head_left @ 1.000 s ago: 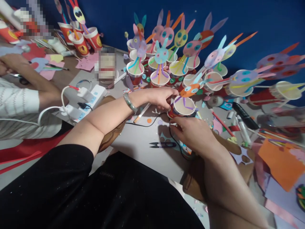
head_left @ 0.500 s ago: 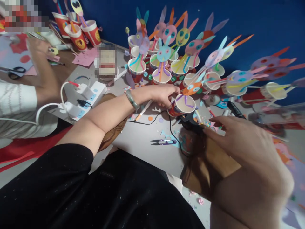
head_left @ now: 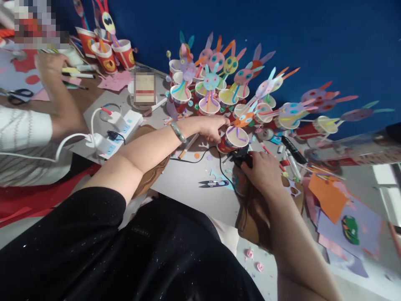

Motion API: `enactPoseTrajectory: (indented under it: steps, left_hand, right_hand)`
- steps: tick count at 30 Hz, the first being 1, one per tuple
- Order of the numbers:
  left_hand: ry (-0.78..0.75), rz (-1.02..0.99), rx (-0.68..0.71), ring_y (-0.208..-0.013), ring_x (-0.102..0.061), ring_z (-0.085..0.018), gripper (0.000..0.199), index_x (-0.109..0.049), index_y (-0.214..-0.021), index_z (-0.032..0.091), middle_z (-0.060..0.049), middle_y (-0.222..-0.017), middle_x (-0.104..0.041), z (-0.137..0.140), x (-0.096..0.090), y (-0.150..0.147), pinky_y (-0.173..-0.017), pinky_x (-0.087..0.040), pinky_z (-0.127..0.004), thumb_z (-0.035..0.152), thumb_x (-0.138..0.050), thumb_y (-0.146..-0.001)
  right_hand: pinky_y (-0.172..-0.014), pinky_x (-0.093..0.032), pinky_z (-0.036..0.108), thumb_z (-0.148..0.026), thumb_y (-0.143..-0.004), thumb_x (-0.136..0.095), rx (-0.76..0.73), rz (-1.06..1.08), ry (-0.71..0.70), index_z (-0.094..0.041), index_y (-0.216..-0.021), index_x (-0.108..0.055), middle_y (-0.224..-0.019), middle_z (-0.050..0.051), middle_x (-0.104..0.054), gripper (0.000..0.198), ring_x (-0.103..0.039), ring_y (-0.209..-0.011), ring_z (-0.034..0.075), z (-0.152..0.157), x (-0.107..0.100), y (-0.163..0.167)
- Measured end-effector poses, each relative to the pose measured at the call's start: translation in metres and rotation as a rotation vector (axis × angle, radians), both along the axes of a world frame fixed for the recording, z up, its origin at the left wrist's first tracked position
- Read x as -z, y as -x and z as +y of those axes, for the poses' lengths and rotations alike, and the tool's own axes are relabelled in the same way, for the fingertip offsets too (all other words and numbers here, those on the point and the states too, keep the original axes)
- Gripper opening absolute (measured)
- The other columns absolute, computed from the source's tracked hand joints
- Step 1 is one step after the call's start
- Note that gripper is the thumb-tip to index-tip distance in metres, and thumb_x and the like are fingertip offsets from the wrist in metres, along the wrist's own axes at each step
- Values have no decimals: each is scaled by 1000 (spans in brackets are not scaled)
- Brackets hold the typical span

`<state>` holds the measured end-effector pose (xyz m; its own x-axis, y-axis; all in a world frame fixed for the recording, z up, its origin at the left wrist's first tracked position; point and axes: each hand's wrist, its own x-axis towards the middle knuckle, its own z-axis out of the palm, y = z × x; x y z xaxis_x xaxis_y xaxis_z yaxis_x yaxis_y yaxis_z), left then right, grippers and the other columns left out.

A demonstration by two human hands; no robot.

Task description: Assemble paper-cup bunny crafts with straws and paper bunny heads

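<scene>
My left hand [head_left: 214, 127], with a bangle on the wrist, is closed at the left side of a red paper cup [head_left: 232, 140]. An orange paper animal head [head_left: 244, 120] on purple legs rises from that cup. Just right of the cup, my right hand [head_left: 263, 169] is closed on a black glue gun [head_left: 240, 158], which it partly hides. A thin black cord [head_left: 224, 169] loops over the table beside the gun. Thread snips [head_left: 214, 183] lie in front of the cup on blue paper scraps.
Several cups with paper animals [head_left: 209, 104] stand along the blue wall. To the left are a power strip [head_left: 125, 131], black scissors [head_left: 20, 97] and another person's hand [head_left: 52, 62]. Orange paper [head_left: 328, 196] and a clear cylinder [head_left: 354, 150] are on the right.
My right hand has moved left and forward and closed on the glue gun. My left hand stays at the cup. The view has shifted, showing more of the right side.
</scene>
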<state>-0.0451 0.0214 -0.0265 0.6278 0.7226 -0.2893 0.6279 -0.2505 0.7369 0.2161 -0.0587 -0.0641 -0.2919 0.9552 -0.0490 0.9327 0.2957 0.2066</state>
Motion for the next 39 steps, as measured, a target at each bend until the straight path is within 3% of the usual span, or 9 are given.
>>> enactPoseTrajectory:
  steps: [8, 13, 16, 18, 21, 26, 30, 33, 39]
  left_hand:
    - [-25, -21, 25, -73, -65, -18, 77, -51, -145, 8, -3, -83, -67, 3, 4, 1, -70, -51, -30, 17, -68, -71]
    - [-29, -8, 25, -82, -67, -20, 81, -51, -148, 9, -6, -95, -71, 1, -1, 2, -76, -53, -31, 16, -69, -69]
    - [11, -8, 26, -92, -69, -23, 88, -47, -152, 11, -8, -104, -72, -2, -5, 2, -82, -53, -34, 16, -71, -67]
    - [40, -10, 28, -97, -70, -26, 92, -45, -154, 11, -10, -109, -72, -3, -6, 2, -83, -53, -36, 19, -74, -67]
    - [19, -14, 36, -109, -67, -28, 97, -43, -155, 15, -13, -125, -70, -3, -3, 2, -88, -53, -35, 27, -79, -66]
    - [-68, -51, 108, -134, -54, -32, 102, -45, -154, 19, -15, -153, -55, -1, 2, 0, -106, -47, -37, 39, -85, -63]
    - [-76, -45, 114, -133, -52, -37, 102, -47, -152, 15, -16, -145, -59, -3, 3, -4, -109, -43, -43, 40, -86, -62]
    - [-99, -43, 119, -129, -55, -35, 96, -48, -150, 17, -14, -141, -62, -7, 4, -8, -107, -43, -45, 42, -85, -64]
    - [-163, -104, 34, -118, -61, -28, 77, -58, -136, 16, -13, -132, -67, -13, 9, -18, -96, -45, -35, 37, -83, -67]
  right_hand:
    - [-85, -47, 46, -32, -97, -51, 19, -175, 12, -5, -116, -70, -108, 28, -72, 38, -68, -101, 41, -21, -29, 5]
    - [-75, -52, 46, -37, -102, -46, 195, -101, 106, -7, -132, -66, -123, 29, -68, 47, -71, -99, 39, -43, -59, 9]
    - [-72, -54, 47, -44, -103, -43, 255, -12, 85, -12, -140, -62, -132, 27, -66, 53, -72, -98, 39, -57, -69, -2]
    - [-78, -56, 46, -45, -100, -50, 259, 103, 15, -17, -141, -63, -133, 21, -67, 52, -72, -103, 38, -63, -67, -16]
    - [-88, -57, 45, -41, -90, -65, 184, 380, -60, -22, -131, -70, -117, 12, -73, 46, -72, -105, 35, -65, -55, -37]
    - [-84, -60, 43, -45, -77, -81, 154, 757, -108, -25, -124, -75, -94, 4, -71, 51, -72, -86, 27, -68, -35, -49]
    - [-76, -60, 35, -42, -72, -84, 85, 991, -45, -28, -113, -78, -91, 1, -74, 44, -73, -84, 23, -74, -30, -45]
    - [-74, -61, 33, -40, -71, -84, 53, 1146, 109, -27, -109, -77, -96, 3, -79, 41, -75, -82, 23, -77, -29, -41]
    - [-91, -63, 41, -41, -77, -78, -30, 1079, 377, -24, -119, -71, -117, 14, -80, 46, -77, -104, 33, -74, -27, -25]
